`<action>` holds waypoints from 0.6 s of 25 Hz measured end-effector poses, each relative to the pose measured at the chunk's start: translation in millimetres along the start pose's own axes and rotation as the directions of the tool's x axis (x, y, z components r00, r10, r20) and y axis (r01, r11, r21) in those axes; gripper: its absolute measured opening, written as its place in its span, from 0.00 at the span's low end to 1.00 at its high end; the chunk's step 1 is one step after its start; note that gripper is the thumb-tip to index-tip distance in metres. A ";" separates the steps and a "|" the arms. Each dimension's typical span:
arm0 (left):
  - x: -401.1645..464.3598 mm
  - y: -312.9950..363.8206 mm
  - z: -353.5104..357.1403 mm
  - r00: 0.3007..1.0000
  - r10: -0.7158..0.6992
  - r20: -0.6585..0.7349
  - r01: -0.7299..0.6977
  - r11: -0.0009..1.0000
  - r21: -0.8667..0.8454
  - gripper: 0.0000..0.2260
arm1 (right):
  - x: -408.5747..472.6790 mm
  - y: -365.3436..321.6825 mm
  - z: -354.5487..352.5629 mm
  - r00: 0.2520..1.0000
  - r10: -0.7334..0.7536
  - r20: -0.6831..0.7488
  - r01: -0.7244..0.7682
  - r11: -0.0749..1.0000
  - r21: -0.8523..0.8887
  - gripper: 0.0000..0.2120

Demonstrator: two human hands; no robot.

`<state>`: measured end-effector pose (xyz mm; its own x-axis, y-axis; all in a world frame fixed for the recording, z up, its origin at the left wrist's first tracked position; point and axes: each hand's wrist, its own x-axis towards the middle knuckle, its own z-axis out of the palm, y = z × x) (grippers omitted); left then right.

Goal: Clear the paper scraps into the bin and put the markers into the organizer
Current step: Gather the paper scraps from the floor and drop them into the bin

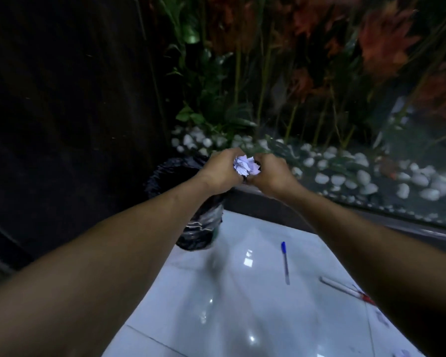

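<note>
Planted bed (307,81), one: fills the far side of the view behind a low dark kerb, with green stems and leaves, orange-red foliage, and many white pebbles (363,176) spread along its base.

Dark wall (62,99), one: occupies the left side, plain and unlit.

Floor (229,305), one: glossy pale tiles with light reflections and thin joint lines, running from the kerb toward the viewer.

Bin (198,228), one: lined with a black plastic bag, standing in the corner where wall, kerb and floor meet; its mouth lies under the left wrist and is largely hidden by it.

Arms, two: both bare, stretched forward and meeting above the bin.

Left hand (221,168), one: fingers curled round the left side of the paper.

Right hand (270,173), one: fingers curled round the right side of the same paper.

Crumpled paper scraps (245,165), one white wad: gripped between the two hands, held in the air just above and beyond the bin's rim.

Blue-capped pen (285,262), one: lying flat on the tiles, well apart from the bin.

White marker with a red end (345,291), one: lying flat on the tiles to the right, partly hidden by the right forearm.

Small pale scraps (399,353), count unclear: blurred at the lower right edge of the floor.
</note>
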<state>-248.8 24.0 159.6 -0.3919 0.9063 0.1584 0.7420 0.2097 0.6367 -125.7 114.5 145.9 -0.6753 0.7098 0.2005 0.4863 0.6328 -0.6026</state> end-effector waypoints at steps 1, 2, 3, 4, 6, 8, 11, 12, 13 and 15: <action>-1.0 -7.4 -11.5 1.000 -0.011 -0.013 0.011 1.000 -0.001 0.12 | 5.9 -12.0 7.3 1.000 -0.005 -0.011 0.005 1.000 0.017 0.09; -1.6 -16.9 -21.4 0.999 -0.030 -0.027 0.030 1.000 -0.005 0.13 | 12.1 -23.3 15.7 1.000 0.000 -0.009 0.000 0.999 0.032 0.11; -2.6 -29.9 -30.7 0.997 -0.059 -0.042 0.058 0.998 -0.010 0.14 | 17.9 -35.5 26.4 1.000 0.007 0.001 -0.008 0.999 0.052 0.12; -3.0 -43.3 -37.7 0.994 -0.094 -0.055 0.093 0.996 -0.013 0.14 | 23.3 -45.3 37.5 1.000 0.021 0.019 -0.022 0.997 0.070 0.12; -5.3 -70.0 -45.8 0.984 -0.161 -0.075 0.161 0.987 -0.007 0.14 | 31.3 -60.1 58.2 0.998 0.024 0.056 -0.028 0.997 0.072 0.11; -9.9 -94.3 -51.0 0.975 -0.215 -0.061 0.216 0.976 0.009 0.17 | 38.0 -69.4 80.2 0.991 0.017 0.136 -0.018 1.000 0.008 0.12; -15.8 -118.0 -54.9 0.940 -0.340 0.016 0.337 0.937 0.095 0.28 | 42.1 -77.0 98.3 0.967 0.022 0.252 -0.005 0.998 -0.066 0.26; -17.1 -122.4 -55.4 0.923 -0.381 0.052 0.374 0.921 0.108 0.31 | 42.9 -77.1 99.5 0.963 0.021 0.270 -0.004 0.998 -0.066 0.29; -17.7 -123.7 -55.2 0.910 -0.405 0.088 0.395 0.912 0.108 0.33 | 42.4 -76.2 98.0 0.961 0.016 0.278 0.003 0.998 -0.066 0.31; -17.8 -120.8 -54.4 0.905 -0.409 0.115 0.398 0.911 0.107 0.30 | 38.9 -72.5 90.0 0.958 -0.008 0.286 0.039 0.994 -0.105 0.34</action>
<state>-361.1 -37.4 120.9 -0.5958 0.7767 -0.2045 0.5781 0.5914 0.5621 -237.2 68.3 127.9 -0.8093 0.5869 -0.0240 0.5149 0.6891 -0.5100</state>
